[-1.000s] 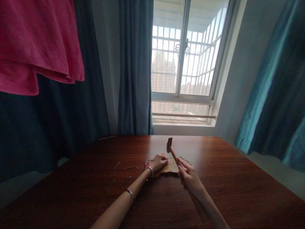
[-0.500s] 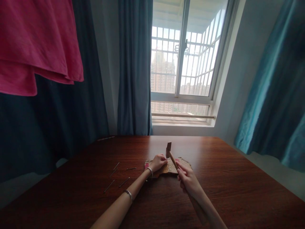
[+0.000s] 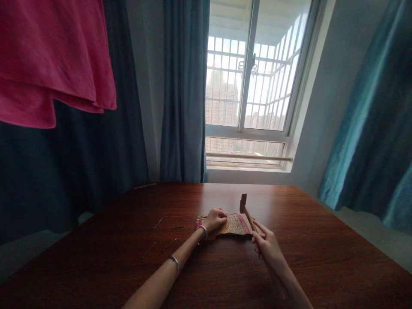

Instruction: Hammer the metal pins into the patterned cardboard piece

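My right hand (image 3: pixel 267 245) is closed round the wooden handle of a hammer (image 3: pixel 247 214), whose head stands raised over the right half of a cardboard piece (image 3: pixel 236 225). That cardboard lies on the table, pink and tan with dark dots across it. At its left side my left hand (image 3: pixel 216 219) rests with fingertips pinched together on a thin nail (image 3: pixel 226 214), mostly hidden by the fingers. Several loose nails (image 3: pixel 169 245) are scattered on the tabletop to the left of my left forearm.
The brown wooden table (image 3: pixel 206 274) reaches up to the wall under a barred window (image 3: pixel 246 86). Blue curtains (image 3: pixel 183 94) hang on both sides. A pink cloth (image 3: pixel 54 60) hangs at upper left. A thin strip (image 3: pixel 144 186) lies by the far left table edge.
The hammer has moved right, away from above my left fingers, along with my right hand. My left hand keeps its pinch at nearly the same place. The view has shifted slightly.
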The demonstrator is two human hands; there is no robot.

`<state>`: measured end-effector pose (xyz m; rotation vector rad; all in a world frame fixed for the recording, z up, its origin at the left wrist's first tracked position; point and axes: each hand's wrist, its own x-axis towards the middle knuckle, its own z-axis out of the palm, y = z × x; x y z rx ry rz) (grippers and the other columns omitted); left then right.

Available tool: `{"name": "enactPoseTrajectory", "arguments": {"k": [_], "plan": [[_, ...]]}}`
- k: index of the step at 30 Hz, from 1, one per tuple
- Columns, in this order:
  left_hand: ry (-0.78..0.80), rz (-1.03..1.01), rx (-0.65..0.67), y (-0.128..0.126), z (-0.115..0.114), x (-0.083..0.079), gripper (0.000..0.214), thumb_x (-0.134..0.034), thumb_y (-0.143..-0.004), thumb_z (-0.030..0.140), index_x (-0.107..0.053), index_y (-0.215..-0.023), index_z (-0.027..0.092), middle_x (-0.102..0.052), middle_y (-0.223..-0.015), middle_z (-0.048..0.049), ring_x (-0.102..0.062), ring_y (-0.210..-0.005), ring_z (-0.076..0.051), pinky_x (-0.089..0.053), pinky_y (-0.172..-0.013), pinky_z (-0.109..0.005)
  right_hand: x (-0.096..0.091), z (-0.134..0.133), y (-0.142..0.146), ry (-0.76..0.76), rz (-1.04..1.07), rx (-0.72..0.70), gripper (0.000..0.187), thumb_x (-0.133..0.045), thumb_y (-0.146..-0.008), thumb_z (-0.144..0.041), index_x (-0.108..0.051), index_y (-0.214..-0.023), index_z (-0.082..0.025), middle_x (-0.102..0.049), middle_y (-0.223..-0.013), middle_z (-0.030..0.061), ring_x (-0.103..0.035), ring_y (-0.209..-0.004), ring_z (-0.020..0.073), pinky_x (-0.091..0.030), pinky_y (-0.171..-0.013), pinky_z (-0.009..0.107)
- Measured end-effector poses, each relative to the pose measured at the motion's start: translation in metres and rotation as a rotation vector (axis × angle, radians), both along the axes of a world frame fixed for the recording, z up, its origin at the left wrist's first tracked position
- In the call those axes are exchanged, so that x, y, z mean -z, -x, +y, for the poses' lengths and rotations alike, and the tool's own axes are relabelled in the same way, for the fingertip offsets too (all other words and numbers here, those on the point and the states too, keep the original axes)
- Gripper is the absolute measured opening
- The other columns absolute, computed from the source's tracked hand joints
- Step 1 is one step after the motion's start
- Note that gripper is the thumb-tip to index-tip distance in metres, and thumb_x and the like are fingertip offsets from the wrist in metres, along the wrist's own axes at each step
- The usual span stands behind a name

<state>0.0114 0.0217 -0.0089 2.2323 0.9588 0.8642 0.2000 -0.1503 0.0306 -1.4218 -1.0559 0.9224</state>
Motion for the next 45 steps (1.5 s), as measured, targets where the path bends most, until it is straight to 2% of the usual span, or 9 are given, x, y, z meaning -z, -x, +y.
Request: {"name": "enactPoseTrajectory", "arguments": {"k": [4,7,11,14,19,23,31,38,45], "plan": [[-0.026,0.016,-0.034,-0.001,-0.002,-0.002,0.018,-0.056,-0.068,0.017,-0.071,-0.075,0.011,-0.062,-0.077,-0.0041,-0.055,-0.069,-0.013,-0.041,-0.062,-0.022,0.012,0.001,-0.029,-0.005,-0.193,0.072,0.064,-0.052,-0.073,-0.041,-0.048,-0.127,-0.007,-0.058,-0.058,-0.0010,-0.051,-0.041,0.0127,-0.036,-0.035,0.022],[-0.049,0.018,-0.049,-0.001,-0.004,-0.003,0.023,-0.052,-0.067,0.011,-0.071,-0.079,0.012,-0.064,-0.079,-0.0042,-0.056,-0.071,-0.013,-0.042,-0.065,-0.022,0.017,0.000,-0.055,0.015,-0.397,0.131,0.060,-0.052,-0.073,-0.042,-0.054,-0.122,-0.008,-0.066,-0.066,0.0035,-0.062,-0.053,0.0187,-0.046,-0.047,0.026],[-0.045,-0.004,-0.044,-0.001,-0.005,-0.002,0.037,-0.049,-0.065,0.005,-0.069,-0.094,0.012,-0.065,-0.086,-0.0045,-0.057,-0.073,-0.013,-0.045,-0.069,-0.022,0.019,-0.004,-0.080,0.062,-0.676,0.184,0.046,-0.051,-0.075,-0.039,-0.063,-0.114,-0.016,-0.073,-0.082,0.0080,-0.068,-0.078,0.0249,-0.049,-0.066,0.027],[-0.034,-0.008,-0.047,0.000,-0.004,-0.001,0.042,-0.046,-0.063,0.002,-0.068,-0.097,0.012,-0.066,-0.088,-0.0048,-0.057,-0.073,-0.013,-0.046,-0.070,-0.022,0.020,-0.008,-0.088,0.145,-0.885,0.188,0.041,-0.046,-0.080,-0.034,-0.062,-0.116,-0.023,-0.072,-0.094,0.0088,-0.066,-0.091,0.0268,-0.047,-0.072,0.029],[-0.010,-0.030,-0.057,0.000,-0.002,0.002,0.052,-0.037,-0.058,-0.006,-0.068,-0.097,0.011,-0.066,-0.087,-0.0048,-0.058,-0.076,-0.012,-0.047,-0.073,-0.021,0.032,-0.012,-0.095,0.271,-1.173,0.220,0.042,-0.039,-0.085,-0.031,-0.056,-0.123,-0.026,-0.071,-0.093,0.0108,-0.067,-0.084,0.0285,-0.046,-0.067,0.034],[-0.002,-0.030,-0.071,0.000,-0.001,0.002,0.054,-0.035,-0.057,-0.007,-0.069,-0.096,0.012,-0.066,-0.085,-0.0037,-0.058,-0.075,-0.012,-0.047,-0.072,-0.021,0.044,-0.015,-0.103,0.222,-1.362,0.259,0.042,-0.037,-0.088,-0.029,-0.053,-0.126,-0.025,-0.070,-0.096,0.0106,-0.066,-0.085,0.0271,-0.046,-0.068,0.033],[0.021,-0.049,-0.159,0.002,-0.004,-0.003,0.049,-0.038,-0.060,-0.005,-0.070,-0.093,0.013,-0.068,-0.082,-0.0031,-0.060,-0.076,-0.013,-0.048,-0.072,-0.022,0.054,-0.017,-0.117,0.090,-1.483,0.257,0.033,-0.038,-0.088,-0.026,-0.061,-0.112,-0.024,-0.069,-0.083,0.0080,-0.065,-0.078,0.0206,-0.042,-0.060,0.025],[0.058,-0.053,-0.186,0.000,0.001,0.001,0.056,-0.037,-0.059,-0.007,-0.065,-0.105,0.011,-0.068,-0.081,-0.0038,-0.060,-0.075,-0.013,-0.047,-0.073,-0.022,0.055,-0.018,-0.117,0.107,-1.563,0.221,0.028,-0.039,-0.088,-0.022,-0.067,-0.090,-0.020,-0.067,-0.078,0.0087,-0.064,-0.074,0.0210,-0.038,-0.053,0.025],[0.088,-0.048,-0.161,0.002,0.005,0.006,0.055,-0.038,-0.058,-0.005,-0.066,-0.103,0.012,-0.069,-0.081,-0.0034,-0.060,-0.075,-0.013,-0.048,-0.073,-0.023,0.054,-0.022,-0.107,0.108,-1.608,0.234,0.030,-0.038,-0.088,-0.017,-0.064,-0.104,-0.020,-0.066,-0.082,0.0091,-0.061,-0.078,0.0208,-0.038,-0.050,0.023]]}}
